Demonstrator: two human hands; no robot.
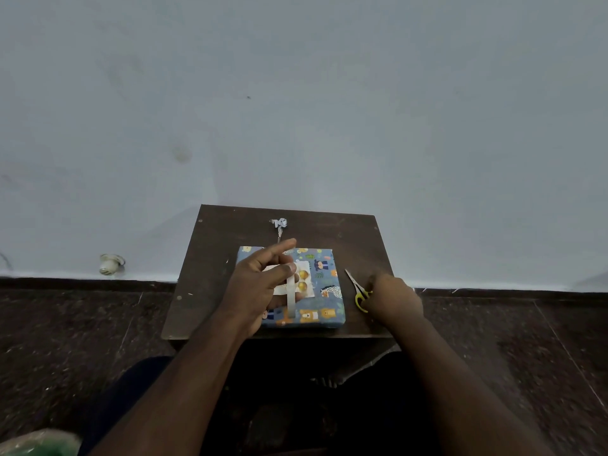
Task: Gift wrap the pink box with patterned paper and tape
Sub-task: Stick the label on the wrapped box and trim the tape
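Note:
The box, wrapped in blue paper printed with cartoon animals, lies flat on a small dark wooden table. My left hand hovers over it, its thumb and a finger pinching a strip of tape that hangs down, and holding a white card with gold round stickers. The index finger points away. My right hand is at the box's right side, its fingers curled round the yellow handles of a pair of scissors lying on the table.
A small silver ribbon bow lies near the table's far edge. The table stands against a pale wall on a dark stone floor. A white socket fitting sits low on the wall at left. A green plastic bag shows at the bottom left.

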